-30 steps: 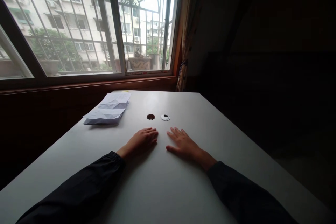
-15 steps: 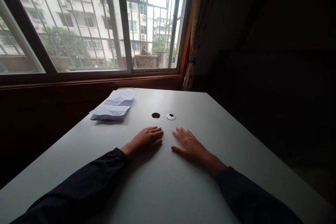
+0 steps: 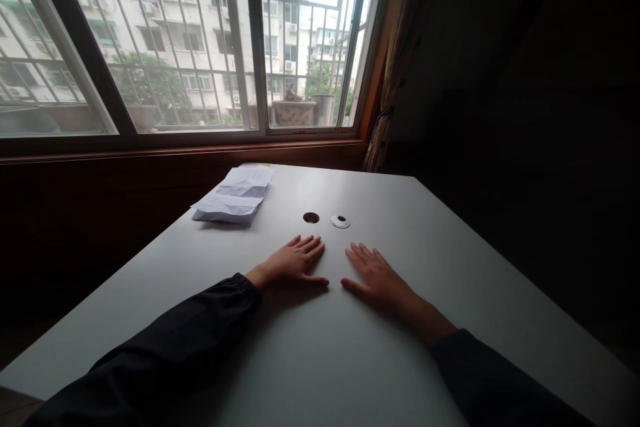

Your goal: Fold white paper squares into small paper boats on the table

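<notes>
My left hand (image 3: 295, 261) lies flat, palm down, on the white table (image 3: 320, 360), fingers stretched out and holding nothing. My right hand (image 3: 376, 275) lies flat beside it, also palm down with fingers apart and nothing in it. Both arms wear dark sleeves. Just beyond the fingertips are a round cable hole (image 3: 311, 217) in the tabletop and a small white round cap (image 3: 340, 221) lying next to it. A folded stack of white papers (image 3: 235, 196) rests further back on the left, apart from both hands.
A barred window (image 3: 200, 47) with a wooden sill runs behind the table. A curtain (image 3: 395, 67) hangs at its right end. The room to the right is dark. The table's left edge drops off toward a dark wooden wall panel.
The view has swung left, so everything sits further right in the picture. My left thumb has spread out from the hand. Both hands stay flat on the table.
</notes>
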The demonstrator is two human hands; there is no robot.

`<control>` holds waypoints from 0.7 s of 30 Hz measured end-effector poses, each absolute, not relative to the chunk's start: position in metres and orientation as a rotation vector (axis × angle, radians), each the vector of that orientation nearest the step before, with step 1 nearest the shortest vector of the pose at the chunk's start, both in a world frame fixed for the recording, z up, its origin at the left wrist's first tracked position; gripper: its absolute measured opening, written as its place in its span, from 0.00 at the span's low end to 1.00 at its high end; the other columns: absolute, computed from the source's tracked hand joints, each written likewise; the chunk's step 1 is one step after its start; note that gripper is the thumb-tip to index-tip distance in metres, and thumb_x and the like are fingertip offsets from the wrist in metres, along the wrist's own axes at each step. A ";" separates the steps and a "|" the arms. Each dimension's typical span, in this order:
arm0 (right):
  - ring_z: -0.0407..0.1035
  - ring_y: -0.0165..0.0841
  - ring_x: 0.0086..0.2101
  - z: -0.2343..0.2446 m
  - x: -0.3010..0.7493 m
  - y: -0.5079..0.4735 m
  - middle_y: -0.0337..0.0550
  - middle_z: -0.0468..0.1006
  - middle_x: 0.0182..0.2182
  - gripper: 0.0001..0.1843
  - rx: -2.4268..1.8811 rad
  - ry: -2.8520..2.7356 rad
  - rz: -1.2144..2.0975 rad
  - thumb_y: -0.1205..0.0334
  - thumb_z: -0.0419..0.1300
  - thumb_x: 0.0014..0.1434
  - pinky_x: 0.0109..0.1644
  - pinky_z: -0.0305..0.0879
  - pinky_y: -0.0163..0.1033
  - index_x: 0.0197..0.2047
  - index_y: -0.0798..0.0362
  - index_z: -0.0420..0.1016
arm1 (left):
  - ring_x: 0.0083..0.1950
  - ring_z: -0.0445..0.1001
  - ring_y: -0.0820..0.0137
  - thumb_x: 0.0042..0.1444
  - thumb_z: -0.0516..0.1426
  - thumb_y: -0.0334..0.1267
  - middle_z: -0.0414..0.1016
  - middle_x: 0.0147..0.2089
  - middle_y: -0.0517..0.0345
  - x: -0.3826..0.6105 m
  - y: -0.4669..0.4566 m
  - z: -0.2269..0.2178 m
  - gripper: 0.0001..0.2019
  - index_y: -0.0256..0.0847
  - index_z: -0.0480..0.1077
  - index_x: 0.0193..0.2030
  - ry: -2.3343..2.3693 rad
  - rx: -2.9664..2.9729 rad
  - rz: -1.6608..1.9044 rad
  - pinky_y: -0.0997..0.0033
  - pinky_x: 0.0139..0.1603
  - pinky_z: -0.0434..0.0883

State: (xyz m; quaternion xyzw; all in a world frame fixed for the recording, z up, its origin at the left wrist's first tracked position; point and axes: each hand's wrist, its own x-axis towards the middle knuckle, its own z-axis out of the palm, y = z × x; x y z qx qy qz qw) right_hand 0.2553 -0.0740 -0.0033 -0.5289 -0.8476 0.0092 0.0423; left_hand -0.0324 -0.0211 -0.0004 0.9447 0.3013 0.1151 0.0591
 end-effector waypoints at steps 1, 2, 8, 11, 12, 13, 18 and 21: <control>0.42 0.50 0.74 -0.003 0.255 -0.074 0.57 0.49 0.75 0.50 -1.616 -2.592 0.030 0.27 0.42 0.66 0.75 0.40 0.59 0.77 0.57 0.51 | 0.79 0.46 0.51 0.60 0.50 0.72 0.45 0.79 0.45 -0.032 -0.021 0.000 0.49 0.43 0.47 0.78 0.912 2.860 0.345 0.48 0.78 0.45; 0.42 0.50 0.74 -0.002 0.255 -0.075 0.57 0.49 0.75 0.51 -1.615 -2.592 0.033 0.27 0.42 0.66 0.75 0.40 0.59 0.77 0.57 0.51 | 0.79 0.46 0.51 0.60 0.50 0.72 0.45 0.79 0.45 -0.032 -0.021 0.000 0.49 0.43 0.47 0.78 0.912 2.858 0.345 0.48 0.78 0.45; 0.41 0.50 0.74 0.001 0.254 -0.076 0.57 0.49 0.75 0.52 -1.632 -2.588 0.047 0.26 0.41 0.65 0.75 0.41 0.59 0.77 0.57 0.50 | 0.79 0.47 0.50 0.59 0.50 0.72 0.45 0.79 0.44 -0.032 -0.019 -0.002 0.49 0.43 0.47 0.78 0.918 2.852 0.351 0.47 0.78 0.45; 0.41 0.50 0.74 0.001 0.254 -0.076 0.57 0.48 0.75 0.52 -1.632 -2.587 0.060 0.26 0.41 0.65 0.75 0.40 0.59 0.77 0.56 0.50 | 0.79 0.48 0.51 0.59 0.51 0.72 0.46 0.79 0.45 -0.033 -0.019 -0.003 0.48 0.45 0.48 0.78 0.910 2.859 0.381 0.49 0.78 0.46; 0.41 0.50 0.74 0.001 0.254 -0.076 0.57 0.48 0.75 0.52 -1.631 -2.586 0.065 0.26 0.41 0.65 0.75 0.40 0.59 0.77 0.56 0.50 | 0.79 0.49 0.51 0.59 0.51 0.72 0.47 0.79 0.45 -0.033 -0.019 -0.003 0.48 0.45 0.48 0.78 0.907 2.863 0.391 0.49 0.78 0.47; 0.41 0.50 0.74 0.001 0.254 -0.076 0.57 0.48 0.75 0.52 -1.630 -2.586 0.068 0.26 0.42 0.65 0.75 0.40 0.59 0.77 0.56 0.49 | 0.79 0.49 0.51 0.59 0.51 0.71 0.47 0.79 0.45 -0.033 -0.019 -0.003 0.48 0.45 0.48 0.78 0.902 2.867 0.399 0.49 0.78 0.47; 0.41 0.49 0.74 0.004 0.253 -0.079 0.56 0.48 0.75 0.51 -1.630 -2.588 0.081 0.27 0.42 0.65 0.76 0.39 0.59 0.77 0.56 0.49 | 0.79 0.47 0.51 0.61 0.50 0.71 0.46 0.79 0.44 -0.033 -0.018 -0.005 0.47 0.44 0.47 0.78 0.890 2.882 0.372 0.47 0.77 0.46; 0.41 0.49 0.74 0.006 0.253 -0.080 0.56 0.48 0.75 0.49 -1.629 -2.589 0.073 0.28 0.41 0.66 0.76 0.40 0.58 0.77 0.56 0.50 | 0.79 0.46 0.51 0.61 0.50 0.71 0.45 0.79 0.43 -0.032 -0.017 -0.006 0.47 0.44 0.46 0.78 0.892 2.888 0.343 0.46 0.77 0.45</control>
